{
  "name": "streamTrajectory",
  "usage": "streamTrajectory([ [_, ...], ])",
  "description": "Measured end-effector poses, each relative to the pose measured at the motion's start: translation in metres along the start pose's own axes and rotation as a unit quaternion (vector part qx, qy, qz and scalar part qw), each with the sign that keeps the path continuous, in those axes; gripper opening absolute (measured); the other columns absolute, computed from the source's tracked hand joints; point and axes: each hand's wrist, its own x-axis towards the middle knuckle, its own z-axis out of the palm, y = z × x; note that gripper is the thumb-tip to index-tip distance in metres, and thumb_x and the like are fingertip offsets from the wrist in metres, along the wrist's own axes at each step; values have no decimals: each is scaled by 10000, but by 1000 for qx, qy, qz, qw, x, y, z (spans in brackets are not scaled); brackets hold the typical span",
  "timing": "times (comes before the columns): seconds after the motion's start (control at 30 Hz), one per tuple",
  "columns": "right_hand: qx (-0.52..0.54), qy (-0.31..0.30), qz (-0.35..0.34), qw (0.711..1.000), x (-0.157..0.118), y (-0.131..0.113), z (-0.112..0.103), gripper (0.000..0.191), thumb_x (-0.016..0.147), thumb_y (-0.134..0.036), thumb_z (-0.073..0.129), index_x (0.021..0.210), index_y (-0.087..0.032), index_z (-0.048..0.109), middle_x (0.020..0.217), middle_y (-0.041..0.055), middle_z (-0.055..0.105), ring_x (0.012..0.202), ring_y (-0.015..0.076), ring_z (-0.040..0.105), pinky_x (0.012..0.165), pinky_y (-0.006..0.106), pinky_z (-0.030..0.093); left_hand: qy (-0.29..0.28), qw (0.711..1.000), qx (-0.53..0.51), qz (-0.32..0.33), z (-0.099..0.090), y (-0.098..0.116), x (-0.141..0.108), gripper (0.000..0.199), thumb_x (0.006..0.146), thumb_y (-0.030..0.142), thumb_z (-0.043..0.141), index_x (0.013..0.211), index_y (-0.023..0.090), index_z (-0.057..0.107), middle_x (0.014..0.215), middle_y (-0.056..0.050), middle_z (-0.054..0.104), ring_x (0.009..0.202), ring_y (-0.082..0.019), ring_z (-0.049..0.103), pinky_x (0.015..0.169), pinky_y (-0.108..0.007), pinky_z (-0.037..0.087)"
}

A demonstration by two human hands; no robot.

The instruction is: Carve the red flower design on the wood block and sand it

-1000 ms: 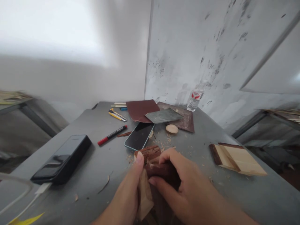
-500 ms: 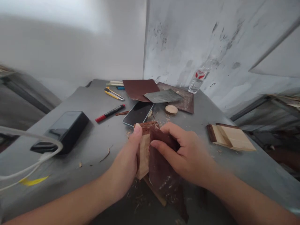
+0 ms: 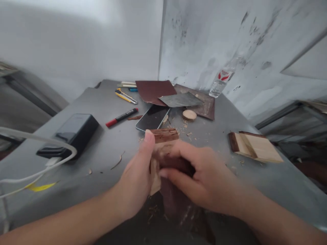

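Note:
My left hand [image 3: 138, 173] is closed around a small block of wood [image 3: 164, 135] with rough brown bark along its top edge, the thumb lying on its left side. My right hand [image 3: 196, 170] pinches a dark brown sheet of sandpaper [image 3: 176, 195], pressed against the block's pale cut face. The sheet hangs below the fingers and is blurred by motion. Most of the block's face is hidden behind the right fingers. Just beyond the block lies a phone [image 3: 152, 118], with wood shavings scattered beside it.
On the right lies a notched wood piece [image 3: 255, 147]. Farther back are a wood disc [image 3: 189, 114], sandpaper sheets [image 3: 155, 91], a water bottle [image 3: 221, 80] and a utility knife [image 3: 125, 96]. A marker [image 3: 122, 117] and a black power bank [image 3: 68, 136] with a white cable occupy the left.
My right hand has drawn the sandpaper down and slightly left across the block's face, uncovering more of the bark edge. My left hand keeps its hold; the view has shifted slightly.

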Motion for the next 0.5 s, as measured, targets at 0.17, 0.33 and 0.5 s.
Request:
streamTrajectory([
  [0.17,-12,66,16,998,-2,-1,0,101,976,-310,623,911,-252,571,746,-72,679,619,115,597,545,230,394,-1,1000,-29,2,-1,-1,1,523,1021,547,358,1196,254,754,820,-67,824,960,-321,772,789,-405,608],
  [0.33,15,-6,7,1000,-4,-3,0,89,952,-237,642,904,-248,568,870,-54,721,741,127,656,619,226,446,-12,1000,-15,-3,-3,-2,1,487,1008,550,411,1204,255,746,900,-66,828,1013,-313,758,829,-393,600],
  [0.5,10,-4,5,1000,-1,-2,-1,135,962,-269,648,872,-247,549,808,-66,691,699,107,635,595,211,432,-16,1000,-11,17,-9,-5,2,539,967,618,458,1212,221,726,994,-80,824,1026,-310,749,887,-434,595],
])
